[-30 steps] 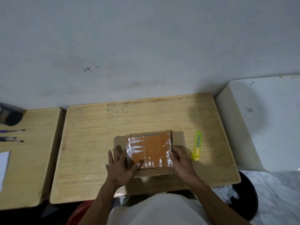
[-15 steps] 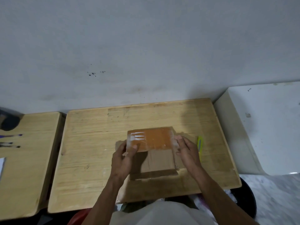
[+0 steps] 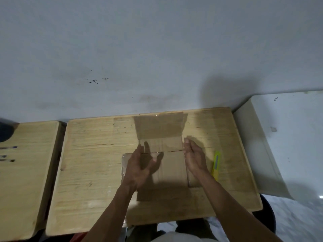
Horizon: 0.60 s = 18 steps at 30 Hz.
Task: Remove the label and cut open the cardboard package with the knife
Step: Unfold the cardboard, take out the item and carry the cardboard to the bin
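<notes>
The brown cardboard package (image 3: 167, 170) lies unfolded on the wooden table (image 3: 90, 154), plain side up. Its far flap (image 3: 160, 126) reaches toward the wall, and a seam crosses the middle. No orange taped face shows. My left hand (image 3: 139, 165) is over the package's left side, fingers spread and thumb out, holding nothing. My right hand (image 3: 194, 158) stands edge-on against the package's right edge with straight fingers. The yellow-green knife (image 3: 216, 165) lies on the table just right of my right hand, untouched.
A crinkled clear strip (image 3: 124, 165) sticks out at the package's left edge. A second wooden table (image 3: 28, 172) on the left carries pens (image 3: 7, 154). A white surface (image 3: 288, 137) stands on the right, the wall close behind, and a dark round bin (image 3: 267, 215) below.
The orange taped part was tipped away from me and went out of sight; plain brown cardboard now lies unfolded. Both hands moved from gripping that part to flanking the cardboard.
</notes>
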Available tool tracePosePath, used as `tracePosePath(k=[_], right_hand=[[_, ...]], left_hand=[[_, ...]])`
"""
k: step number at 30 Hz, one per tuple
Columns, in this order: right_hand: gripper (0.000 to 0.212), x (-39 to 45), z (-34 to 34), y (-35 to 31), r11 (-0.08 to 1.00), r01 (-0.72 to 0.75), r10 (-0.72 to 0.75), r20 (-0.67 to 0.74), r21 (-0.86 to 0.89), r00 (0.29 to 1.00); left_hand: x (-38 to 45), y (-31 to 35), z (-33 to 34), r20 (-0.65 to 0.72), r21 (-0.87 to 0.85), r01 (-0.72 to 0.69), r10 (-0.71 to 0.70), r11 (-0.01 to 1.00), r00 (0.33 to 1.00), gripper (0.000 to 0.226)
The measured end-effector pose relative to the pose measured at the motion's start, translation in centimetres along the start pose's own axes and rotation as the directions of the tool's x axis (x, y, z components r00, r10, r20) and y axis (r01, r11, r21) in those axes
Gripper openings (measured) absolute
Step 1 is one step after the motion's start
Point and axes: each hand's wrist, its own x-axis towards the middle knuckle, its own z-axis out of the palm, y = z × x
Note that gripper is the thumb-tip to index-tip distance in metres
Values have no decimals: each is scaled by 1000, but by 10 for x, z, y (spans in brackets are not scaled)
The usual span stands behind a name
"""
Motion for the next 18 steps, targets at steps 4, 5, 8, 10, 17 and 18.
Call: tracePosePath(k=[4,5,8,10,17,18], right_hand=[[55,-22,6,36,836,239,-209,117,-495,971],[59,-26,8,44,763,280,-232,156,-583,960],[69,-35,9,60,640,316,-231,218,-700,948],[71,-36,10,68,620,319,-215,236,-716,948],[77,-54,8,89,532,349,-178,301,-772,937],[78,-59,7,93,528,347,-158,312,-775,937]], left_hand=[[3,-41,9,103,505,-67,17,861,995,114],[4,-50,12,122,568,-82,14,819,992,115],[4,-59,15,153,681,-118,17,723,988,113],[5,-63,16,163,733,-124,4,669,987,114],[-10,-84,23,171,775,-139,6,617,985,121],[-14,-88,24,173,778,-143,10,612,985,121]])
